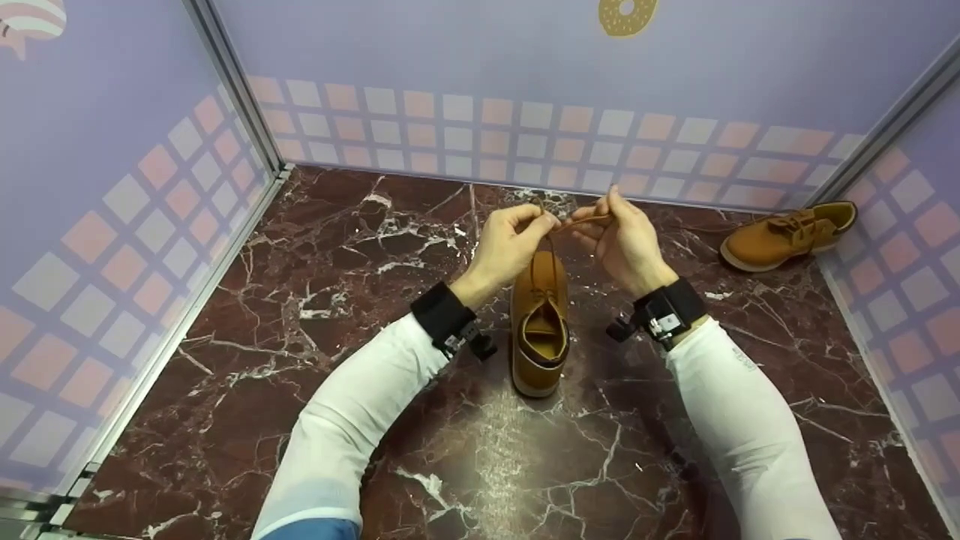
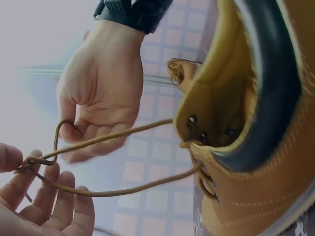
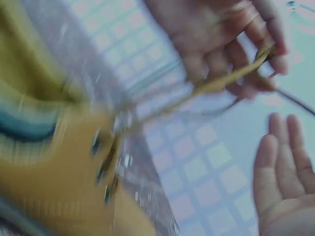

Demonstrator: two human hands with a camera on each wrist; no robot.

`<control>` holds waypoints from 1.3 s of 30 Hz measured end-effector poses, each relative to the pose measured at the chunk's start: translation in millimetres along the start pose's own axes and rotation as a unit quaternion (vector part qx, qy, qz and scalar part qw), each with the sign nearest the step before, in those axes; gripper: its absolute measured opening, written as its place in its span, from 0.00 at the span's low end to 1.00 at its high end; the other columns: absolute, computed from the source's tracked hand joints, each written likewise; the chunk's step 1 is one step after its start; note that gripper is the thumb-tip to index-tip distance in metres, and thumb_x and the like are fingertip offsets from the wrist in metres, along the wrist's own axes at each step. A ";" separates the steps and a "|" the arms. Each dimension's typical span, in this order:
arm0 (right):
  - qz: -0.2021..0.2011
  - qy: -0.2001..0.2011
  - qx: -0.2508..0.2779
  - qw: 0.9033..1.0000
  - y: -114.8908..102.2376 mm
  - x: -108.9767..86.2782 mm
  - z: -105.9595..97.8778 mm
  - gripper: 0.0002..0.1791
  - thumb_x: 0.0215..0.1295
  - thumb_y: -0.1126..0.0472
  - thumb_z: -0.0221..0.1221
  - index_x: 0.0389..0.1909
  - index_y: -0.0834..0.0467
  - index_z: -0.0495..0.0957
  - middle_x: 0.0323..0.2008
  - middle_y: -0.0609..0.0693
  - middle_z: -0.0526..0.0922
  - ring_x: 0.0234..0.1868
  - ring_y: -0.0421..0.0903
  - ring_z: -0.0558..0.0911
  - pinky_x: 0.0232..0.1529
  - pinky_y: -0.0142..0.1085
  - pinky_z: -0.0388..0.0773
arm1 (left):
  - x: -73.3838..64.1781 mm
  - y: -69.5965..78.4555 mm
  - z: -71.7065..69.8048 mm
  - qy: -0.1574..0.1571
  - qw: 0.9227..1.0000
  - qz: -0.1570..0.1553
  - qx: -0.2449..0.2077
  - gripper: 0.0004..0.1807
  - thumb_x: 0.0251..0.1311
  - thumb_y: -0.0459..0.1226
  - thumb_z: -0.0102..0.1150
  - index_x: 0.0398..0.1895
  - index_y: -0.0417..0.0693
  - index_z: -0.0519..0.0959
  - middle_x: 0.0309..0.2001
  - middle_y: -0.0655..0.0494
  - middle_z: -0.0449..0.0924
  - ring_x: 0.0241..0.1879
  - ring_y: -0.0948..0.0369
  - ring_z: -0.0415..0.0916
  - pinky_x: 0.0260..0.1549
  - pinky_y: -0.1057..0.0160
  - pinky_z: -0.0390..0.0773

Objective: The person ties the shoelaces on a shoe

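A tan lace-up shoe (image 1: 537, 375) stands on the floor between my forearms, its opening toward me. My left hand (image 1: 510, 244) pinches the brown shoelace (image 1: 581, 222) above the toe; in the left wrist view, the lace strands (image 2: 123, 132) rise from the eyelets and cross at its fingertips. My right hand (image 1: 628, 244) holds a lace end drawn out to the right. In the left wrist view that end bends round to the thumb and finger of the right hand (image 2: 106, 83). The right wrist view shows the right hand's other fingers (image 3: 275, 162) extended; the shoe is blurred there.
A second tan shoe (image 1: 784, 236) lies at the right, against the side wall. Purple panels with a checked pattern (image 1: 457, 139) enclose the dark red marbled floor (image 1: 300, 360) at the back and both sides.
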State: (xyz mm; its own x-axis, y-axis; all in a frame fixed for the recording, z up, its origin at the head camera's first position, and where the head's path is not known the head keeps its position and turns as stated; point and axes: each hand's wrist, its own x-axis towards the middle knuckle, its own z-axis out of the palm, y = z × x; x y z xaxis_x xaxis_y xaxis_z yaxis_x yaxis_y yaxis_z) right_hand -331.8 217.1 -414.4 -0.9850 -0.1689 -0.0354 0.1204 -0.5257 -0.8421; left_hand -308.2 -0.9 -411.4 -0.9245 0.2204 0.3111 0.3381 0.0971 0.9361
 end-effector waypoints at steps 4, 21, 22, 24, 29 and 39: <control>-0.032 0.005 0.079 0.996 -9.2 -2.8 7.0 0.27 0.92 0.45 0.43 0.32 0.54 0.77 0.26 0.50 0.88 0.30 0.46 0.89 0.43 0.38 0.90 | 3.0 3.5 -0.1 0.012 0.992 -0.049 -0.116 0.14 0.83 0.34 0.58 0.39 0.43 0.91 0.40 0.50 0.94 0.36 0.63 0.84 0.41 0.68 0.84; -0.074 0.009 0.043 0.996 -40.9 -5.6 -14.4 0.28 0.92 0.43 0.37 0.33 0.54 0.72 0.14 0.39 0.63 0.18 0.38 0.47 0.22 0.31 0.40 | 8.4 -0.3 -31.8 0.053 0.912 -0.127 -0.386 0.25 0.90 0.41 0.47 0.27 0.50 0.79 0.22 0.61 0.78 0.23 0.64 0.79 0.35 0.61 0.91; -0.074 0.012 0.040 0.996 -42.1 -5.8 -16.3 0.28 0.92 0.43 0.37 0.33 0.54 0.72 0.13 0.39 0.63 0.18 0.38 0.46 0.22 0.31 0.40 | 8.6 -1.2 -34.3 0.058 0.910 -0.130 -0.390 0.25 0.90 0.42 0.47 0.27 0.51 0.78 0.21 0.61 0.76 0.22 0.65 0.78 0.34 0.61 0.91; -0.076 0.018 0.031 0.996 -44.1 -6.2 -19.4 0.28 0.92 0.43 0.37 0.33 0.54 0.72 0.14 0.39 0.63 0.18 0.38 0.46 0.22 0.31 0.39 | 8.7 -3.1 -39.2 0.067 0.906 -0.136 -0.395 0.25 0.90 0.43 0.48 0.26 0.51 0.78 0.19 0.62 0.74 0.20 0.65 0.76 0.33 0.61 0.91; -0.076 0.022 0.022 0.997 -45.4 -6.8 -26.3 0.28 0.92 0.43 0.39 0.33 0.54 0.73 0.14 0.39 0.63 0.19 0.38 0.46 0.22 0.32 0.38 | 6.4 -7.8 -48.6 0.078 0.909 -0.135 -0.387 0.26 0.91 0.43 0.47 0.25 0.51 0.77 0.18 0.64 0.68 0.19 0.66 0.70 0.29 0.63 0.86; -0.081 0.022 -0.002 0.997 -48.9 -11.9 -40.6 0.27 0.92 0.44 0.42 0.31 0.54 0.73 0.13 0.39 0.63 0.19 0.39 0.44 0.21 0.33 0.37 | 3.2 -12.3 -63.4 0.088 0.909 -0.128 -0.388 0.28 0.90 0.42 0.46 0.22 0.51 0.75 0.17 0.65 0.61 0.18 0.67 0.58 0.22 0.68 0.70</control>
State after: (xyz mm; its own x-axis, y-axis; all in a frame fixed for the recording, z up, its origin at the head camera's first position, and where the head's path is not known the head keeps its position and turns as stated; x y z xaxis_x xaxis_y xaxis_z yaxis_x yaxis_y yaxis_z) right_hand -331.0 278.7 -394.7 -0.9959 -0.0461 0.0774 -0.0403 -0.5396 -0.8410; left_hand -326.5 -62.9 -411.5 -0.9922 0.1218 0.0245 -0.0546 -0.6046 0.7946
